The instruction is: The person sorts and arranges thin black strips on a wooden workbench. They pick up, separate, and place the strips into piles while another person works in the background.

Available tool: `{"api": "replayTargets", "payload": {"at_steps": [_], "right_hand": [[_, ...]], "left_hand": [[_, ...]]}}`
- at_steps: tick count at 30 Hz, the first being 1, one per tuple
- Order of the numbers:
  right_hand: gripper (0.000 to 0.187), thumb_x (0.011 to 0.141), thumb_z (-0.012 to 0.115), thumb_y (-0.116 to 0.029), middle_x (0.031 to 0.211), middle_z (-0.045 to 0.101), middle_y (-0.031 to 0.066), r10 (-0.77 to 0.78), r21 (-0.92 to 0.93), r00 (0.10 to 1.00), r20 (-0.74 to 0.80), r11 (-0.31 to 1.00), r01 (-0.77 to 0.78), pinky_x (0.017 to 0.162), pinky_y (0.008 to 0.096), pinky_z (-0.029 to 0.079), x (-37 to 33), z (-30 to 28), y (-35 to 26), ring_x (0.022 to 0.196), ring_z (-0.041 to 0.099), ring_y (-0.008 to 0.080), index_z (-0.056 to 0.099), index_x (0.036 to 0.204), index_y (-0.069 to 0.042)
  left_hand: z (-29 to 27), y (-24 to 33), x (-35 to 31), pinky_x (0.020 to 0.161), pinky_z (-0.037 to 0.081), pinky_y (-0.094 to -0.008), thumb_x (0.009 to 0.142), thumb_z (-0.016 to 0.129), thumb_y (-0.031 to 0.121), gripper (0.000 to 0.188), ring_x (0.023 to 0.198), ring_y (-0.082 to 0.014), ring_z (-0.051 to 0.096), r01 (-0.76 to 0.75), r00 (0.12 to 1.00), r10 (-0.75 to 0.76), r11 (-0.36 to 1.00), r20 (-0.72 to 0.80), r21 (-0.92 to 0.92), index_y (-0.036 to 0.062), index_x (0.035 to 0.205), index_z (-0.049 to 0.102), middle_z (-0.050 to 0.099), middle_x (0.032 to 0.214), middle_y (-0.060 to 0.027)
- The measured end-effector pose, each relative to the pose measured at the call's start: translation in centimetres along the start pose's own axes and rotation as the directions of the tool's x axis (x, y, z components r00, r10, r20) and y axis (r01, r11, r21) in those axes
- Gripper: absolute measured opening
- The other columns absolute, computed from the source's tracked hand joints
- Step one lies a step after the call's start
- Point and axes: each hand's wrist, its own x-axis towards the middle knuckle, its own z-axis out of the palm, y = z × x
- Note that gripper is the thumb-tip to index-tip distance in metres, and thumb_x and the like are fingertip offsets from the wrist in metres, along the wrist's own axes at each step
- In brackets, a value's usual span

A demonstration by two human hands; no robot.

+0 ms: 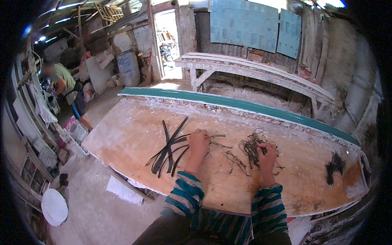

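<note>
Pale, scuffed wood makes up the long worktop [118, 132], with one smooth green band [245, 107] along its far edge. Left of its middle lie at least five flat, black, flexible strips [166, 152], crossing in a fan; overlaps prevent an exact count. One passes beneath the left hand [198, 143], whose fingers are curled; whether they grip it, I cannot tell. Toward the right end, the right hand [267, 157] pinches into one large, wiry tangle [250, 150] of dark strings. One smaller, looser tangle [236, 162] sits between the hands, and one matted black clump [335, 166] near the right end.
</note>
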Motion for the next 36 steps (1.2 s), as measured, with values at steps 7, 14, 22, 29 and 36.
{"api": "replayTargets", "payload": {"at_steps": [7, 14, 22, 29, 36], "right_hand": [[0.012, 0.070, 0.066, -0.005, 0.087, 0.056, 0.0083, 0.000, 0.016, 1.000, 0.008, 1.000, 0.000, 0.081, 0.0334, 0.041, -0.2, -0.4, -0.4, 0.089, 0.053, 0.0231, 0.063, 0.082, -0.006], [0.011, 0.072, 0.067, -0.007, 0.088, 0.056, 0.0077, 0.037, 0.071, 0.996, 0.081, 0.997, -0.043, 0.081, 0.0335, 0.040, -0.2, -0.1, -0.5, 0.091, 0.051, 0.0218, 0.062, 0.082, -0.005], [0.016, 0.084, 0.059, -0.018, 0.083, 0.058, 0.0044, 0.080, 0.368, 0.983, 0.163, 0.920, -0.136, 0.073, 0.0272, 0.041, -0.7, 0.4, -1.6, 0.080, 0.053, 0.0145, 0.062, 0.086, -0.003], [0.017, 0.087, 0.056, -0.018, 0.084, 0.058, -0.0006, 0.171, 0.649, 0.790, 0.589, 0.483, -0.588, 0.068, 0.0221, 0.042, -1.0, -0.1, -3.0, 0.075, 0.051, 0.0080, 0.060, 0.094, -0.002], [0.023, 0.084, 0.058, -0.010, 0.082, 0.057, 0.0000, 0.169, 0.639, 0.704, 0.690, 0.314, -0.702, 0.065, 0.0206, 0.043, -0.5, -0.6, -3.0, 0.074, 0.053, 0.0076, 0.055, 0.105, -0.002]], "left_hand": [[-0.5, 2.5, -0.5, 0.063, 0.044, -0.0380, 0.069, 0.067, 0.015, 0.011, 0.075, -0.0280, 0.057, 0.026, 1.000, -0.025, 0.981, 0.006, -0.192, 0.0105, 0.077, 0.059, 0.054, 0.084, -0.0073], [0.3, 4.9, -2.0, 0.063, 0.046, -0.0377, 0.075, 0.061, 0.010, 0.009, 0.075, -0.0298, 0.057, -0.190, 0.976, 0.216, 0.919, 0.038, -0.344, 0.0079, 0.081, 0.055, 0.052, 0.086, -0.0086], [1.3, 8.5, -4.9, 0.070, 0.046, -0.0375, 0.077, 0.058, 0.008, 0.010, 0.083, -0.0306, 0.053, -0.408, 0.797, 0.583, 0.713, 0.158, -0.570, 0.0025, 0.085, 0.055, 0.052, 0.089, -0.0122], [1.8, 9.4, -5.8, 0.075, 0.046, -0.0359, 0.075, 0.061, 0.007, 0.010, 0.088, -0.0289, 0.054, -0.483, 0.642, 0.749, 0.563, 0.166, -0.670, 0.0024, 0.082, 0.056, 0.054, 0.093, -0.0105], [2.2, 9.7, -6.7, 0.075, 0.046, -0.0346, 0.075, 0.061, 0.007, 0.010, 0.088, -0.0276, 0.054, -0.442, 0.618, 0.749, 0.582, 0.239, -0.682, 0.0033, 0.083, 0.057, 0.055, 0.094, -0.0103]]}}
